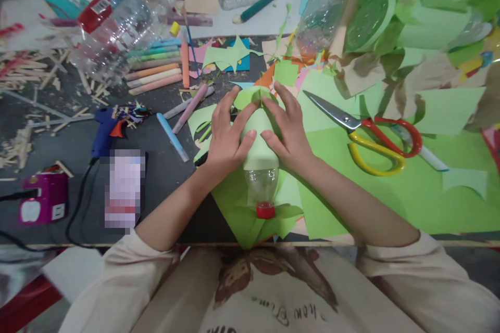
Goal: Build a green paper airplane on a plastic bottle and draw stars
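Observation:
A clear plastic bottle [261, 184] with a red cap [265, 210] lies in front of me, its cap end toward my body. Pale green paper [260, 152] wraps its body. At the far end, a brighter green paper piece [246, 95] with a crease rests on the bottle. My left hand [225, 135] curls around the bottle's left side, its fingertips at the bright piece. From the right, my right hand [288, 132] holds the bottle, index finger pressing that same piece. Both thumbs lie on the pale wrap.
Large scissors [353, 125] lie open on green paper sheets [332, 192] at right. A blue glue gun [104, 130], a phone [124, 190] and a purple box [44, 199] with cords are left. Markers [156, 73], sticks, paper scraps and clear bottles [117, 31] lie behind.

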Demonstrator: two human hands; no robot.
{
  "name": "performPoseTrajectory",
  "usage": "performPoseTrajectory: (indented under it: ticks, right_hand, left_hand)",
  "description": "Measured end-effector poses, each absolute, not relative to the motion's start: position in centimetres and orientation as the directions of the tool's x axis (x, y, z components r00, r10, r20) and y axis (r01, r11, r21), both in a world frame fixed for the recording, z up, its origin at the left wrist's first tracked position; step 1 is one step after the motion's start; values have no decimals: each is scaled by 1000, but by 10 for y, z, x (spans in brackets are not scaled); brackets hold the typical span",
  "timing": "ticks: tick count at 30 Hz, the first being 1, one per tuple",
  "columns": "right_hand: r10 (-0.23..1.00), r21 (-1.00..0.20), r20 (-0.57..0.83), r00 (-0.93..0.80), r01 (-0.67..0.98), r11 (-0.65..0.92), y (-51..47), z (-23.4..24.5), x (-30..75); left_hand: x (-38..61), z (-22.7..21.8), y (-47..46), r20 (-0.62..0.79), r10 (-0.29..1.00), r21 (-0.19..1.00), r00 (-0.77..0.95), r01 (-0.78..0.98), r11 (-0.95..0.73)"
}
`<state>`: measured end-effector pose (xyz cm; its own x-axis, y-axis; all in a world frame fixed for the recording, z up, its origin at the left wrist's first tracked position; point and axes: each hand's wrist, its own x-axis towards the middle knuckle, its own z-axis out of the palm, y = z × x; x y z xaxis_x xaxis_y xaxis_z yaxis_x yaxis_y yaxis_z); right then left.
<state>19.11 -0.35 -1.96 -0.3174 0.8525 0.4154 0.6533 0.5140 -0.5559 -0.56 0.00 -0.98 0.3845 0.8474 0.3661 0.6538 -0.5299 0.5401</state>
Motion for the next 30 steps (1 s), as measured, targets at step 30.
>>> performPoseTrajectory:
  ticks: [30]
  right_hand:
    - [881, -612, 376, -288, 637, 470, -5, -17, 187]
  left_hand:
    - [-8, -11, 1, 371, 844, 539, 387, 651, -535]
